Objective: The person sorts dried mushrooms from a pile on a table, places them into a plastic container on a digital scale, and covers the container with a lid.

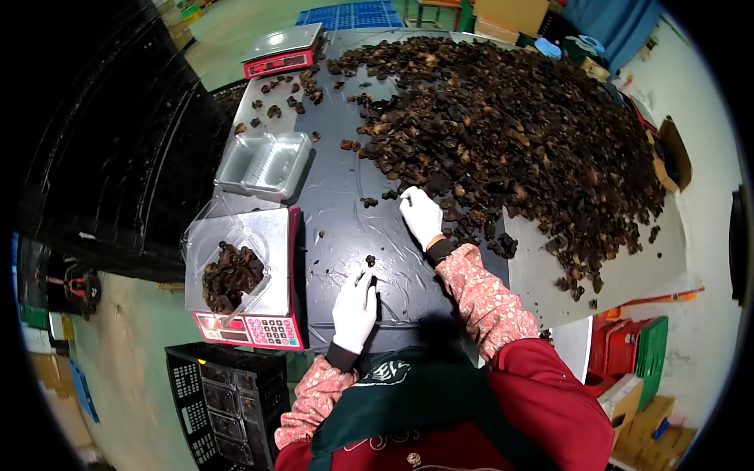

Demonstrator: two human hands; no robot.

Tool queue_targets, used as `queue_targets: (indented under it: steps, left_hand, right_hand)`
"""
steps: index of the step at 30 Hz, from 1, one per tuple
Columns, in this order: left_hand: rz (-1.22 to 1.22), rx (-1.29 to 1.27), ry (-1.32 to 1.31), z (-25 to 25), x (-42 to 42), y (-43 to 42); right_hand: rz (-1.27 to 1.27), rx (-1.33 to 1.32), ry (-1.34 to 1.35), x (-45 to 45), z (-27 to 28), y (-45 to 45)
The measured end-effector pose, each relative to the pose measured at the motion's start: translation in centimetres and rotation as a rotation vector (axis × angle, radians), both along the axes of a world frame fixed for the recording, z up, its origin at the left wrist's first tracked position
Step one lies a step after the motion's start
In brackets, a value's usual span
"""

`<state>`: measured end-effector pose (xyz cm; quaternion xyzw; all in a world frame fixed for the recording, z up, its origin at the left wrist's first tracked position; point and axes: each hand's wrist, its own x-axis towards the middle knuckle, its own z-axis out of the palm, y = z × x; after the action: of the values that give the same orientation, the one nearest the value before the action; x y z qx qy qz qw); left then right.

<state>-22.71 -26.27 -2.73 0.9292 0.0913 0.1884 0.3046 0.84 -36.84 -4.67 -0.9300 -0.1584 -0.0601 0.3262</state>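
My left hand [355, 311], in a white glove, is over the front of the table. Its fingertips are pinched together at a small dark piece of wood ear mushroom [371, 260]. My right hand [422, 214], also white-gloved, rests at the near left edge of a large heap of dried wood ear mushrooms [503, 125]. Its fingers are curled, and what they hold, if anything, is hidden. To the left, an open clear plastic box with a lid [259, 289] lies on a red and silver weighing scale [276, 235], with a clump of mushrooms [233, 276] inside.
Clear plastic trays [265, 165] are stacked beyond the near scale. A second scale [283, 49] stands at the far left corner, with loose mushroom pieces around it. Black crates [228, 404] are below the table's left edge; red and green crates [628, 353] are at right.
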Motion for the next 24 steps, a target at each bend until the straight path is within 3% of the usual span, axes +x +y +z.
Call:
queue_targets:
  steps: [2,3,8,11,15,18,21,24]
  left_hand:
    - [0.045,0.031,0.053,-1.1,1.8,0.3]
    - [0.095,-0.013,0.117,-0.7,2.7,0.2]
    - [0.028,0.158,0.226,-4.1,5.8,0.6]
    - [0.07,0.146,0.23,-4.4,5.4,0.0]
    - [0.165,-0.056,0.138,-5.1,4.6,0.2]
    - [0.319,-0.472,0.13,-4.4,4.2,0.1]
    - [0.312,-0.546,-0.02,-6.4,3.8,0.5]
    - [0.322,-0.752,0.089,-6.2,2.7,0.7]
  right_hand:
    - [0.051,0.033,-0.107,0.7,0.2,0.5]
    - [0.1,-0.091,-0.053,0.9,1.0,1.2]
    - [0.443,-0.215,-0.11,2.5,-1.2,4.1]
    - [0.414,-0.196,-0.041,1.8,-0.7,4.8]
    - [0.473,-0.151,-0.005,1.7,-0.9,4.5]
    - [0.417,-0.018,0.016,1.2,-2.1,5.0]
    - [0.416,0.122,-0.034,0.0,-2.1,5.9]
    - [0.386,-0.005,-0.044,-0.9,-1.6,7.2]
